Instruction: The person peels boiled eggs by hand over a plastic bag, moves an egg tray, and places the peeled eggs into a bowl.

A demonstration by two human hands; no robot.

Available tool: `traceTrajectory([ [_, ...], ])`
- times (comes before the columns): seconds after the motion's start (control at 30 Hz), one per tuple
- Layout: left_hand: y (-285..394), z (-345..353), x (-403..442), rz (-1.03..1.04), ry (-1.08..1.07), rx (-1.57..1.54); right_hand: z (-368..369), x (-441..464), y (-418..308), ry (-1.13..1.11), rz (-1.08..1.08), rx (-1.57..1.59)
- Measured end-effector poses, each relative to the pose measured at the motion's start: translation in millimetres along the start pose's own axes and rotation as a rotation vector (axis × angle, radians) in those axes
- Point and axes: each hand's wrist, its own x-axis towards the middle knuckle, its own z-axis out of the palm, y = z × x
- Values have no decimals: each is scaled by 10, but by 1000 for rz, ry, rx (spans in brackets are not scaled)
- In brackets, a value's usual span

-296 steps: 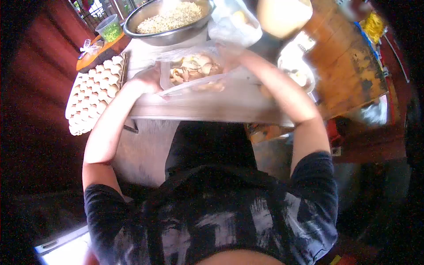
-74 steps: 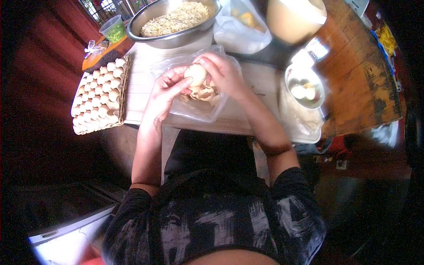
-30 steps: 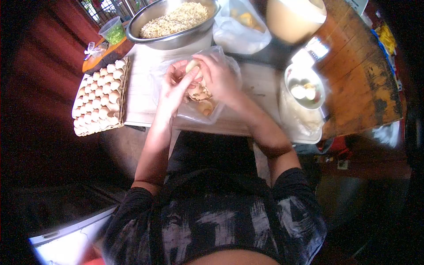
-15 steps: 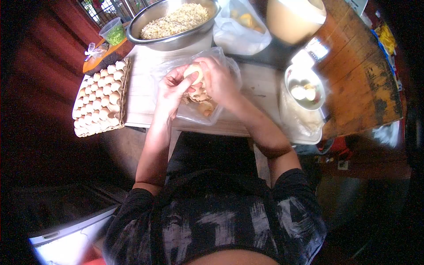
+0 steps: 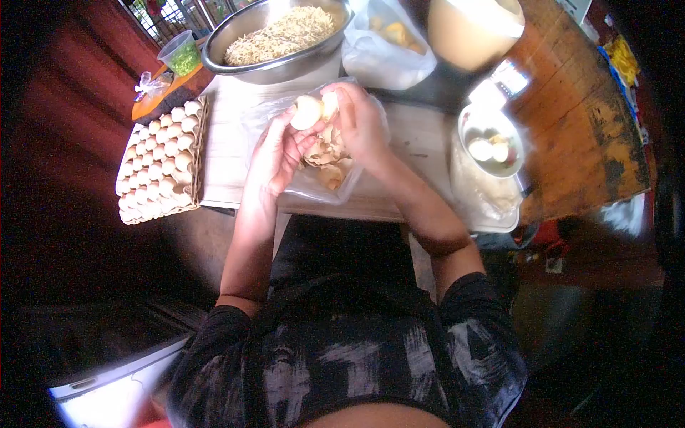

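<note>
Near the front edge of the table (image 5: 227, 146), a plastic bag (image 5: 314, 191) contains eggshells (image 5: 330, 153). Above, the left hand (image 5: 273, 155) grips one egg (image 5: 307, 113); the right hand (image 5: 362, 127) pinches a pale piece (image 5: 329, 105) beside it. Farther, a metal basin (image 5: 275, 71) stands.

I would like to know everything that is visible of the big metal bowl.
The metal bowl looks grey and shiny, wide, with a broad rim. It stands upright toward the far side of the table, partly cut off by the picture's edge. It holds heaped pale shreds. Nobody touches it; whether the whitish bag beside it does, I cannot tell.
</note>
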Motion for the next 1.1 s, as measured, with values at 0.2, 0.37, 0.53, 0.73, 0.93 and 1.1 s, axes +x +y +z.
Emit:
traceTrajectory([
  [0.2, -44, -61, -26, 15, 20, 337, -18, 43, 80, 34, 22, 188],
  [0.37, 36, -109, -36, 6, 53, 286, -85, 90, 72, 15, 97, 296],
  [0.53, 86, -221, -15, 7, -20, 171, -109, 121, 152, -8, 93, 331],
  [0.73, 97, -177, -48, 77, 41, 183, -99, 93, 108, -64, 113, 100],
  [0.93, -11, -32, -67, 211, 71, 414, -4, -4, -12, -102, -54, -45],
  [1.1, -141, -5, -19, 257, 65, 449, 153, -63, 168, -88, -53, 113],
])
